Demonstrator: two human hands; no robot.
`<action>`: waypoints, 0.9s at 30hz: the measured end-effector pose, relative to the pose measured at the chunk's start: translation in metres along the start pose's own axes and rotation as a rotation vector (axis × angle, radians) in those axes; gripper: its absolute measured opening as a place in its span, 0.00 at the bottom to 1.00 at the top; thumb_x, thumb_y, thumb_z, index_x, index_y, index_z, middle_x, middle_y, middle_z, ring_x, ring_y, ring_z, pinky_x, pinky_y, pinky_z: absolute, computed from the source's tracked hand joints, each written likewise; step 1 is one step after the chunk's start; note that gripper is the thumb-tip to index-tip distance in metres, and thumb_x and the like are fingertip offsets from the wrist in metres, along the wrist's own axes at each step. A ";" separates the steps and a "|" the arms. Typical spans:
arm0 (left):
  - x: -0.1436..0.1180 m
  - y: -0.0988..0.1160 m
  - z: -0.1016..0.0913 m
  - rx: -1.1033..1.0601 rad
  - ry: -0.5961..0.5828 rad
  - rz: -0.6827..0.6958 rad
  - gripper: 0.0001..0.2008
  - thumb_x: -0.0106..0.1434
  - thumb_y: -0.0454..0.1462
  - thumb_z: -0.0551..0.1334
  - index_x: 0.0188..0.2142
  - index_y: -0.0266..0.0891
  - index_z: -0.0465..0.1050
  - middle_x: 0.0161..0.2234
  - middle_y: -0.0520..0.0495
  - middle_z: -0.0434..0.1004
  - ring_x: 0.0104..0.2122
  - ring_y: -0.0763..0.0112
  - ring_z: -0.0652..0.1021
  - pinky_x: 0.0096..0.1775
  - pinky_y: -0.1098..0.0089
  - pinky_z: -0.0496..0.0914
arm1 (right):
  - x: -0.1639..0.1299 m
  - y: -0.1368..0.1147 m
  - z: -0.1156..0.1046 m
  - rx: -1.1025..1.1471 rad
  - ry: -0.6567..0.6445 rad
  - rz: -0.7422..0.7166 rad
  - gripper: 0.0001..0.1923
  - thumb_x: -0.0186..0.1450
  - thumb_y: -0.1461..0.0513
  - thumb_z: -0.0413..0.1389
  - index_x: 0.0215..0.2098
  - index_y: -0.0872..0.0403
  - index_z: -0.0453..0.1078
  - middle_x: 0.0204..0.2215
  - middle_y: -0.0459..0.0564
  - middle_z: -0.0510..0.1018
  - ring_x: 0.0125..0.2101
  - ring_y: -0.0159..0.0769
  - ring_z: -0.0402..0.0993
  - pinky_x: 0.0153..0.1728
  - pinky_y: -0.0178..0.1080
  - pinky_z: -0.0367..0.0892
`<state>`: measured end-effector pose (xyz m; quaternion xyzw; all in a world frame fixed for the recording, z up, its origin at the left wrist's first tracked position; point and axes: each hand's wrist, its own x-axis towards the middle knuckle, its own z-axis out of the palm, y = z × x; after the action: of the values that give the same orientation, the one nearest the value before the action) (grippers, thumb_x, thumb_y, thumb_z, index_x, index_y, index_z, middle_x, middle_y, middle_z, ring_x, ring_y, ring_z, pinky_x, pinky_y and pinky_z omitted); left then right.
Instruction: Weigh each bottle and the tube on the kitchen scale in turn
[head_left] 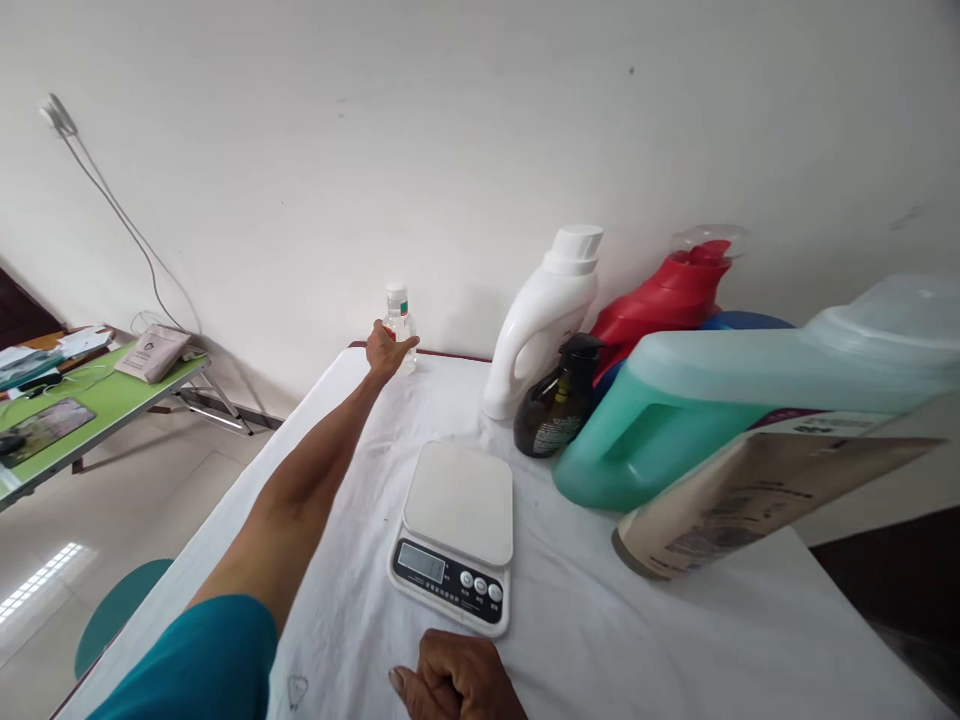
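My left hand [388, 352] stretches to the far edge of the table, its fingers and thumb around a small clear bottle [397, 300] with a white cap. The bottle stands upright near the wall, its lower part partly hidden by the hand. Close to the near edge, my right hand [465, 675] is curled into a loose fist with nothing showing in it. Just beyond that fist sits a white digital kitchen scale [459, 500], its platform bare; the reading on its display is too faint to make out.
Right of the scale stand a white jug [544, 310], a dark pump bottle [559, 400], a red bottle [652, 305], a large green jug [667, 430] and a beige tube [735, 505]. White cloth [600, 640] covers the table. A green table [90, 410] and teal stool [120, 610] are left.
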<state>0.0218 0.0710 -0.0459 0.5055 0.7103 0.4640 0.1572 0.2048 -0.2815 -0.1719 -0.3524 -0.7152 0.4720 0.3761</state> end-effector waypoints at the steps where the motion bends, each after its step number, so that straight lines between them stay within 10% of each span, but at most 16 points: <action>1: -0.007 0.002 -0.010 -0.009 -0.004 0.029 0.24 0.52 0.41 0.77 0.36 0.42 0.61 0.38 0.48 0.77 0.40 0.63 0.78 0.42 0.64 0.69 | 0.002 -0.006 -0.003 -0.009 -0.012 0.004 0.28 0.66 0.59 0.58 0.20 0.49 0.42 0.16 0.37 0.50 0.17 0.27 0.48 0.20 0.36 0.45; 11: -0.140 0.052 -0.105 -0.282 -0.416 0.340 0.25 0.47 0.43 0.80 0.42 0.38 0.77 0.39 0.45 0.83 0.38 0.61 0.82 0.41 0.63 0.75 | 0.012 -0.040 -0.017 0.027 -0.030 0.102 0.27 0.64 0.58 0.58 0.20 0.49 0.43 0.18 0.38 0.48 0.21 0.28 0.46 0.24 0.37 0.48; 17: -0.196 0.052 -0.095 -0.269 -0.523 0.343 0.28 0.44 0.44 0.81 0.42 0.39 0.78 0.36 0.45 0.83 0.37 0.60 0.82 0.38 0.62 0.77 | 0.012 -0.042 -0.016 0.031 -0.033 0.104 0.26 0.64 0.57 0.58 0.20 0.49 0.43 0.19 0.37 0.47 0.22 0.29 0.44 0.25 0.37 0.46; 27: -0.201 0.039 -0.078 -0.255 -0.531 0.276 0.30 0.43 0.44 0.82 0.43 0.39 0.75 0.36 0.46 0.82 0.37 0.60 0.81 0.39 0.63 0.76 | 0.012 -0.044 -0.016 0.048 -0.027 0.099 0.27 0.63 0.57 0.58 0.21 0.49 0.42 0.19 0.38 0.47 0.22 0.29 0.45 0.25 0.37 0.47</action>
<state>0.0789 -0.1396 -0.0229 0.6767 0.5054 0.4179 0.3345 0.2063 -0.2781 -0.1238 -0.3717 -0.6904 0.5118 0.3510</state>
